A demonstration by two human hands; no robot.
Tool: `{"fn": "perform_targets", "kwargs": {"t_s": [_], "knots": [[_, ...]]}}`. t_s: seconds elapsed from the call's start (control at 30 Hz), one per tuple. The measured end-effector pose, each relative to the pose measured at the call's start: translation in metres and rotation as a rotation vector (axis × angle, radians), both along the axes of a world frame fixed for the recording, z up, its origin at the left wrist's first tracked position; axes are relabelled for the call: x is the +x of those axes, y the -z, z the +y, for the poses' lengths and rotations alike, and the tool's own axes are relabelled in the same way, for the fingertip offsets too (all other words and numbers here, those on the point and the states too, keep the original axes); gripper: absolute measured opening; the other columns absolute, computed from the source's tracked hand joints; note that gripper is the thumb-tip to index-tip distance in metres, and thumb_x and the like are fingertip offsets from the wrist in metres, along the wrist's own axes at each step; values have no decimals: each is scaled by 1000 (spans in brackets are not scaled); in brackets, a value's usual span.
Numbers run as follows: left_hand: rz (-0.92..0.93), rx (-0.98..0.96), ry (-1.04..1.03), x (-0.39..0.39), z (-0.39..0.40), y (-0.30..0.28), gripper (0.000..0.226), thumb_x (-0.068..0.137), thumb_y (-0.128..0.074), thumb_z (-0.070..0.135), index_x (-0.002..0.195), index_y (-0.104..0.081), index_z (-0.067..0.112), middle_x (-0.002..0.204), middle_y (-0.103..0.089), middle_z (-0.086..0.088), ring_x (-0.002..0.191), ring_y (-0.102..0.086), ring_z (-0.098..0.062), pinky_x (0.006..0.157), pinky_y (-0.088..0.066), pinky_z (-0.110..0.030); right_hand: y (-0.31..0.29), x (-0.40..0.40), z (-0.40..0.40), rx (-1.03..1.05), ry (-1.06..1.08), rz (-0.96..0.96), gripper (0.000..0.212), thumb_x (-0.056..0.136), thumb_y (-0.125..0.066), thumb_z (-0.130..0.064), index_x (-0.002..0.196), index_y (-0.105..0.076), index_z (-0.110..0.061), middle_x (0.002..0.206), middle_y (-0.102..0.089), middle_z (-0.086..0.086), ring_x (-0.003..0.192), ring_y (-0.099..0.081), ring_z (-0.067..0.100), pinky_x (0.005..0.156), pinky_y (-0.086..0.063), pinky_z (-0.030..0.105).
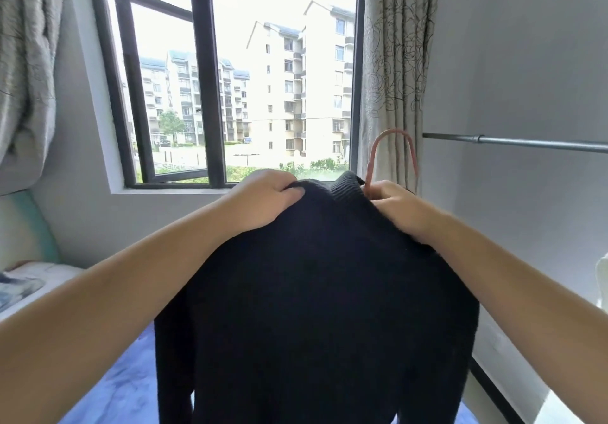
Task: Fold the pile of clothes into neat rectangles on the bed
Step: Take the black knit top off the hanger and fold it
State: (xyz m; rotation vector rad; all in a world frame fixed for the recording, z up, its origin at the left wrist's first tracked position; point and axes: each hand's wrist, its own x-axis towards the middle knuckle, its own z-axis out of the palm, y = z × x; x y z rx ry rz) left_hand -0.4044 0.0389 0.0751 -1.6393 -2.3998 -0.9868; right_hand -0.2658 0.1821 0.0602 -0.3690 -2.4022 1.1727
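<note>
A black knit sweater (316, 292) hangs in front of me on a pink hanger (391, 147), whose hook sticks up above the ribbed collar. My left hand (263, 199) grips the sweater's left shoulder, fingers curled over the fabric. At the right shoulder my right hand (398, 208) holds the hanger's neck and the knit together. The sweater's body and sleeves drop down out of view. The blue patterned bed (125, 387) lies below, partly hidden by the sweater.
A dark-framed window (210, 78) with one pane swung open faces me. Patterned curtains (394, 71) hang on both sides. A metal rail (513, 142) crosses the grey wall at right. A pillow (19, 285) lies at the left edge.
</note>
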Motion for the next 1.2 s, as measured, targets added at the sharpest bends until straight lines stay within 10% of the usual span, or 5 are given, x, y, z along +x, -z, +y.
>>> {"fn": "perform_targets", "kwargs": {"t_s": [0.43,0.6,0.87,1.07,1.2], "knots": [[157,27,112,-48,-16,37,26,97,-44,16,71,-49,20,68,-53,2,61,-49,-4,60,-35,-13,-1,19,36,484,338,207,37,91,-54,-23,81,-65,11,77,-62,26,69,-58,38,63,-42,31],[355,-52,328,-31,-6,52,45,83,-32,50,91,-61,16,86,-52,17,79,-50,5,77,-40,-12,6,20,41,494,289,160,39,94,-48,-15,65,-56,11,54,-46,3,51,-43,13,50,-34,12],[941,262,531,15,33,44,52,80,-46,34,129,-37,20,132,-42,3,119,-39,-14,102,-26,-24,-2,34,42,508,257,175,44,99,-37,-18,56,-48,-20,57,-47,-10,52,-50,-15,56,-34,1],[982,153,538,41,47,34,76,63,-59,6,136,-43,19,76,-59,3,58,-52,-12,46,-20,-11,1,51,48,426,307,238,42,99,-34,-27,64,-51,-12,62,-48,-2,59,-47,6,54,-33,5],[794,-55,322,49,50,21,40,86,-47,13,124,-52,24,104,-60,8,91,-56,-13,56,-33,-25,5,61,49,464,290,247,43,99,-31,-27,63,-54,-20,64,-50,-4,63,-48,6,59,-35,4]]}}
